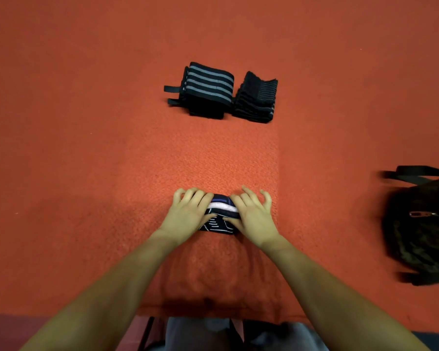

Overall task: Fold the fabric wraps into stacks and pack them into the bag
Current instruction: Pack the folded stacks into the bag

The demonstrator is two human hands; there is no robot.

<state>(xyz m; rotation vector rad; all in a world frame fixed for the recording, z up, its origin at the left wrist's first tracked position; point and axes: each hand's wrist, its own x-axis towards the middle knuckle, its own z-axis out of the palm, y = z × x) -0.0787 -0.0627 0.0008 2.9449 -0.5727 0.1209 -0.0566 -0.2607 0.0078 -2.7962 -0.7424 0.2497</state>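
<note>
A folded dark wrap with white and purple bands lies on the red cloth near me. My left hand presses on its left end and my right hand on its right end, fingers curled over the far edge. Farther away rest two folded stacks: a black one with grey stripes and, touching its right side, a thinner-striped black stack. The dark bag sits at the right edge, partly cut off by the frame, its zipper showing.
The red cloth covers the whole table. Its near edge runs just in front of my lap. A black strap of the bag lies above it at the right.
</note>
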